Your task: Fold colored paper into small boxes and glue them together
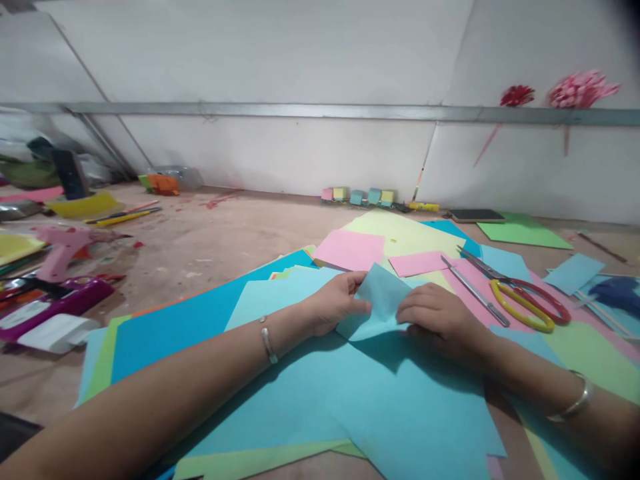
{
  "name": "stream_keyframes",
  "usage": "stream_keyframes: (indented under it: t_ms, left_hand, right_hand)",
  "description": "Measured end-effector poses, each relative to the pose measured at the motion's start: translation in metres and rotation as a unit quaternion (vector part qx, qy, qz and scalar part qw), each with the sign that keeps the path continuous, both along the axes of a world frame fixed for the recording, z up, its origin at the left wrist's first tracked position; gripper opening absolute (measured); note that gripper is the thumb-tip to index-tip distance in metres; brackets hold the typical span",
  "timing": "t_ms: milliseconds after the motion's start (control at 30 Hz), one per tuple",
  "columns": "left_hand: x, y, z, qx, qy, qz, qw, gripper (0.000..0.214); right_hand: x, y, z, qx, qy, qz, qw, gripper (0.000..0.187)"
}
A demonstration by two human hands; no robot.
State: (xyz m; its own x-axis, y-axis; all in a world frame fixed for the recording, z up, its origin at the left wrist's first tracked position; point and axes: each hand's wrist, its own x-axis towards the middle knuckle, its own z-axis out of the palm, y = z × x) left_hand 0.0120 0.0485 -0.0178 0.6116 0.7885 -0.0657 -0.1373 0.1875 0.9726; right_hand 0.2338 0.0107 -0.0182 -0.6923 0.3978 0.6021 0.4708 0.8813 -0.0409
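A small light-blue sheet of paper [383, 293], creased and tilted up, is held between both hands over the larger blue sheets [310, 393]. My left hand [343, 303] pinches its left edge between thumb and fingers. On the opposite side my right hand [440, 317] has its fingers closed on the right edge, the thumb mostly hidden. Just right of that hand lie a craft knife [475, 291] and scissors [520, 293] with red and yellow handles, resting on pink paper [467, 270].
At left are a pink glue gun [63, 250], a purple tool [60, 310], a white adapter [60, 333] and pens [125, 215]. Small paper cubes [357, 196] line the wall. A phone [477, 215] lies at back right. Paper flowers [580, 90] are fixed to the wall rail.
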Motion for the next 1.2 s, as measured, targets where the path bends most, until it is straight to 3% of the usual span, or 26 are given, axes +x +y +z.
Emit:
stream_keyframes:
  t_ms: [100, 167, 300, 400, 533, 700, 800, 867, 967, 1067, 1200]
  left_hand:
    - [0.002, -0.002, -0.001, 0.045, 0.010, -0.020, 0.999, 0.033]
    - [0.004, -0.005, -0.001, 0.081, 0.022, -0.029, 0.996, 0.028]
    - [0.008, -0.011, 0.001, 0.107, 0.055, -0.032, 0.992, 0.025]
    - [0.010, -0.015, 0.003, 0.112, 0.074, -0.002, 0.991, 0.027]
    - [0.010, -0.019, 0.004, 0.172, 0.125, 0.046, 0.976, 0.015]
    - [0.010, -0.020, 0.005, 0.092, 0.140, -0.015, 0.986, 0.037]
    - [0.008, -0.019, 0.007, 0.092, 0.127, -0.025, 0.987, 0.051]
    - [0.006, -0.018, 0.009, 0.146, 0.143, -0.016, 0.979, 0.053]
    - [0.005, -0.017, 0.008, 0.235, 0.186, 0.015, 0.954, 0.042]
    - [0.006, -0.015, 0.005, 0.237, 0.203, 0.029, 0.950, 0.029]
    - [0.006, -0.013, 0.001, 0.233, 0.200, 0.041, 0.951, 0.025]
  right_hand:
    - [-0.001, 0.001, -0.002, -0.020, 0.067, -0.109, 0.992, 0.024]
    - [-0.001, 0.000, -0.001, -0.033, 0.081, -0.139, 0.986, 0.028]
    - [-0.003, -0.005, 0.003, -0.098, 0.092, -0.093, 0.987, 0.029]
    - [-0.008, -0.010, 0.004, -0.068, 0.097, -0.100, 0.988, 0.035]
    - [-0.013, -0.013, 0.001, -0.018, 0.087, -0.150, 0.985, 0.042]
    - [-0.010, -0.007, -0.005, 0.014, 0.078, -0.203, 0.976, 0.043]
    - [-0.008, -0.005, -0.005, -0.003, 0.077, -0.221, 0.972, 0.043]
    - [-0.008, -0.006, -0.005, -0.019, 0.078, -0.215, 0.973, 0.042]
    - [-0.009, -0.008, -0.004, -0.031, 0.087, -0.210, 0.973, 0.039]
    - [-0.010, -0.009, -0.004, -0.038, 0.089, -0.212, 0.972, 0.038]
    - [-0.010, -0.009, -0.003, -0.119, 0.121, -0.240, 0.956, 0.017]
